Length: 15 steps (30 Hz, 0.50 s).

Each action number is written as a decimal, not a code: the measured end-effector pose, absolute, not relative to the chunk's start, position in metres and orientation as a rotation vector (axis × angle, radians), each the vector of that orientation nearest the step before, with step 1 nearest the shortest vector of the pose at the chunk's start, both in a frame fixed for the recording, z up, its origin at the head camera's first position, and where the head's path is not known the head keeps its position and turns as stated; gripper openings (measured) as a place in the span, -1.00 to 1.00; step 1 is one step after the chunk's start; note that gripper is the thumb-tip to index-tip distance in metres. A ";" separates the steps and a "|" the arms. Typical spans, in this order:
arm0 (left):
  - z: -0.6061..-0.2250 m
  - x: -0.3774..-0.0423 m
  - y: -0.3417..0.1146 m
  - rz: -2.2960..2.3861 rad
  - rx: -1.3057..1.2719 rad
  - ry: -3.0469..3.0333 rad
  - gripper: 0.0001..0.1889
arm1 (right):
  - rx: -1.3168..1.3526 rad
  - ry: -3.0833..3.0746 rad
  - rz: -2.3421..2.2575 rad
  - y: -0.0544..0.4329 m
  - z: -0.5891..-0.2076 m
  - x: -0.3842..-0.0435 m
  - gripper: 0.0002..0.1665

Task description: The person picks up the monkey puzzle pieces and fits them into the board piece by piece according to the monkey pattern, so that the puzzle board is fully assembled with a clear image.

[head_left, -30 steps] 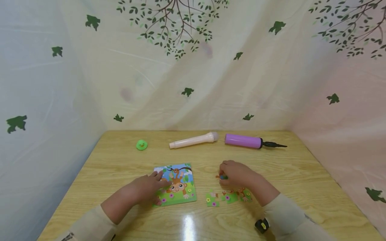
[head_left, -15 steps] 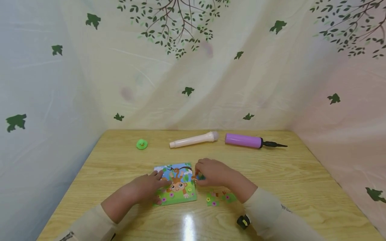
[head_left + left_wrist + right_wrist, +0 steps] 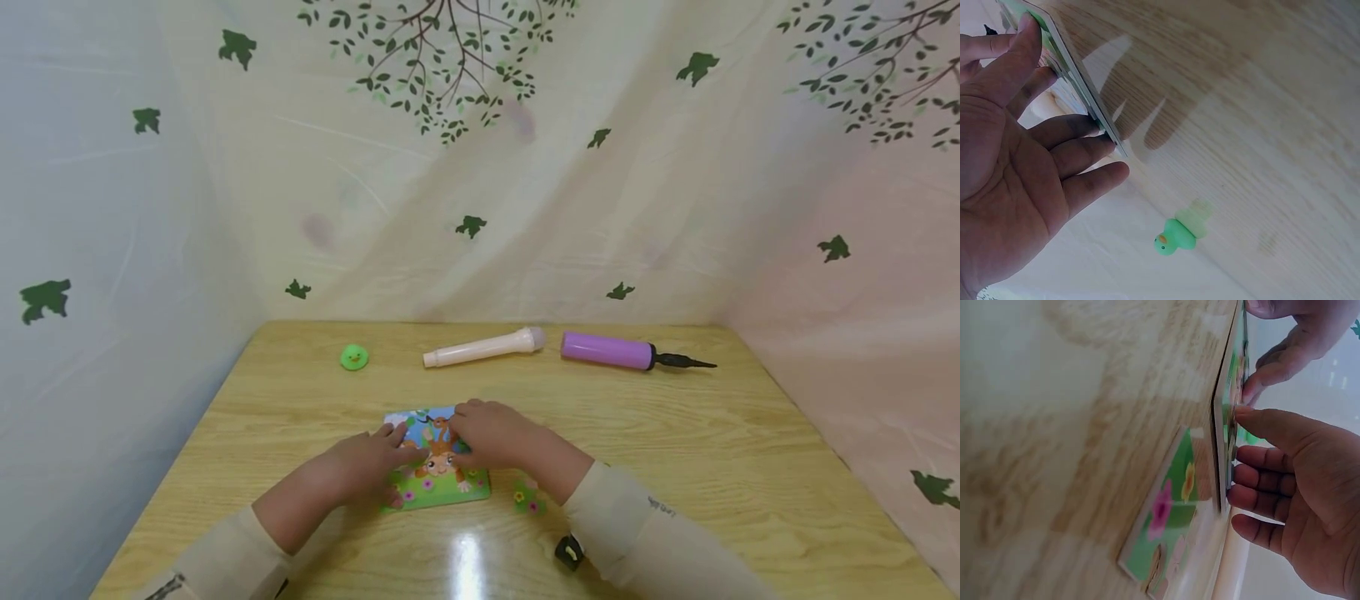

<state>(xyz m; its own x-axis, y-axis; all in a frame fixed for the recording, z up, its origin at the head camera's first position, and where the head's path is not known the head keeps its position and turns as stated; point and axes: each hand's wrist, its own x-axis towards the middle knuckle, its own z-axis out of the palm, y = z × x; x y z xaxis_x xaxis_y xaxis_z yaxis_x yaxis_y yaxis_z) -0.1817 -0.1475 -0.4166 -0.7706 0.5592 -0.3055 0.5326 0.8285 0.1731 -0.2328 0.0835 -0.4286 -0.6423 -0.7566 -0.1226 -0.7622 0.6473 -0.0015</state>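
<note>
A square jigsaw puzzle (image 3: 438, 483) with a monkey on green and blue lies at the table's middle. My left hand (image 3: 367, 467) rests over its left side, fingers spread, fingertips on the board (image 3: 1079, 69). My right hand (image 3: 491, 435) is over the puzzle's upper right part, thumb and fingertips down at the surface. In the right wrist view, the thumb and bent fingers (image 3: 1266, 478) meet the board (image 3: 1222, 419) around a puzzle piece mostly hidden by the hand. A loose green puzzle piece (image 3: 529, 497) with flowers lies to the right of the board.
Along the back of the table (image 3: 300, 392) lie a green rubber duck (image 3: 354, 357), a pale pink toy microphone (image 3: 483, 347) and a purple hand pump (image 3: 607, 350) with a black nozzle. A small black object (image 3: 569, 552) is by the right sleeve (image 3: 630, 521).
My right hand has carried a puzzle piece leftward from beside the loose pieces onto the puzzle's upper right. The right forearm now covers some loose pieces. My left hand has stayed put.
</note>
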 end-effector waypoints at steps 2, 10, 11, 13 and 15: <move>-0.416 -0.181 -0.147 0.110 0.824 2.664 -0.23 | -1.266 2.750 0.071 0.082 -0.429 -0.232 -0.67; -0.415 -0.180 -0.148 0.135 0.817 2.663 -0.23 | -1.263 2.745 0.063 0.075 -0.428 -0.230 -0.68; -0.415 -0.180 -0.148 0.138 0.818 2.664 -0.23 | -1.266 2.745 0.072 0.074 -0.428 -0.230 -0.68; -0.415 -0.180 -0.148 0.144 0.819 2.667 -0.23 | -1.272 2.750 0.102 0.072 -0.429 -0.230 -0.68; -0.416 -0.180 -0.148 0.144 0.821 2.670 -0.23 | -1.283 2.760 0.132 0.071 -0.431 -0.229 -0.67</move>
<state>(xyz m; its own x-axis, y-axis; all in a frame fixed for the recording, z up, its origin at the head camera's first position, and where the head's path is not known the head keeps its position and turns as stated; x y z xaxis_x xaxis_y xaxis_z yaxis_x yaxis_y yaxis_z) -0.1803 -0.1476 -0.4157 -0.7740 0.5612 -0.2931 0.5263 0.8277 0.1948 -0.2291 0.0708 -0.4314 -0.6414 -0.7574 -0.1225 -0.7656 0.6421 0.0386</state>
